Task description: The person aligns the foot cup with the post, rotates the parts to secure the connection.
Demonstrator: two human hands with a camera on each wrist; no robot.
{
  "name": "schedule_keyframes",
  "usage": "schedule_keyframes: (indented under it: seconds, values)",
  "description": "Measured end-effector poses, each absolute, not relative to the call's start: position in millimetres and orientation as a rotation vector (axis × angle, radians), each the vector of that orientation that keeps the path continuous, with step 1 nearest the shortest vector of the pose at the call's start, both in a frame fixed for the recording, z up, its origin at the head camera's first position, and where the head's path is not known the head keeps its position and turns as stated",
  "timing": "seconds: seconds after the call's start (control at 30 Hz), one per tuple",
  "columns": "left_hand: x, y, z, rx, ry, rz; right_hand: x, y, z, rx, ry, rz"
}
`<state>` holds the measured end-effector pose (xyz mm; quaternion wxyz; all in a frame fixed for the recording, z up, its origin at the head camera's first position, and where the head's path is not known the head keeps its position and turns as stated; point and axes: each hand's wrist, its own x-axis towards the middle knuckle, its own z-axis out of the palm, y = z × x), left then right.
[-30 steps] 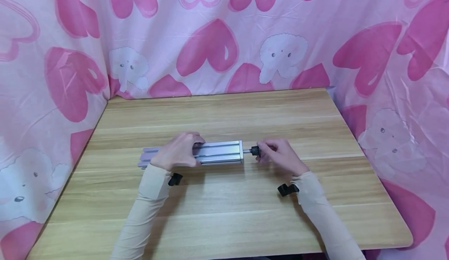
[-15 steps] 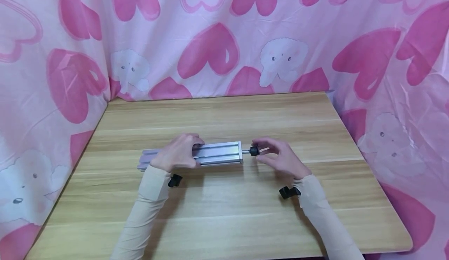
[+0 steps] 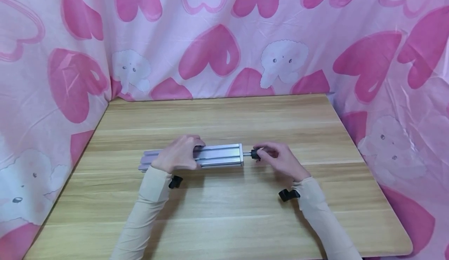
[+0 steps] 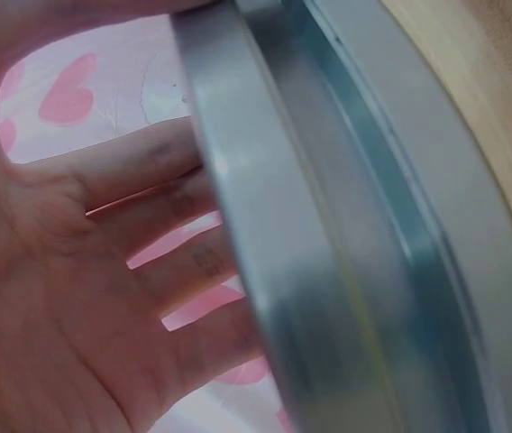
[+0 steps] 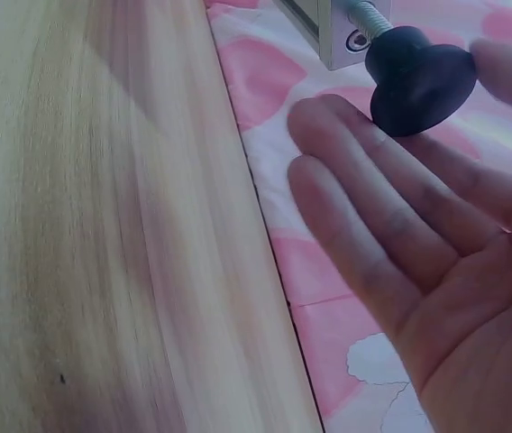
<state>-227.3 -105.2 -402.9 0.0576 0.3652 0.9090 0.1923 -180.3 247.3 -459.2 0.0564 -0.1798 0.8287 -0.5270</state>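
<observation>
Stretching left to right, a silver rail (image 3: 221, 152) sits over the table (image 3: 224, 229), nearer its far and left edges; whether it touches the wood is unclear. A screw (image 3: 247, 154) tipped with a black knob (image 5: 418, 81) juts from the rail's end toward the table's right edge. The left hand (image 3: 178, 153) grips the rail, spread to its width, thumb on the near side. The right hand (image 3: 280, 159) pinches the knob, other fingers loosely extended. Beige sleeves (image 3: 147, 205) cover both arms. Beyond the far edge hangs a pink heart-patterned curtain (image 3: 168, 49).
</observation>
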Motion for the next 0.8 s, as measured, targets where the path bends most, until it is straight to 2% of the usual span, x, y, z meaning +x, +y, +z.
schedule_keyframes:
  seconds: [0.47, 0.8]
  values:
    - [-226.7, -107.0, -404.9, 1.108, 2.749, 0.575, -176.0, 248.8, -461.7, -0.710, 2.521, -1.678]
    - [-228.3, -106.0, -404.7, 1.084, 2.753, 0.549, -178.3, 250.2, -462.3, -0.707, 2.498, -1.703]
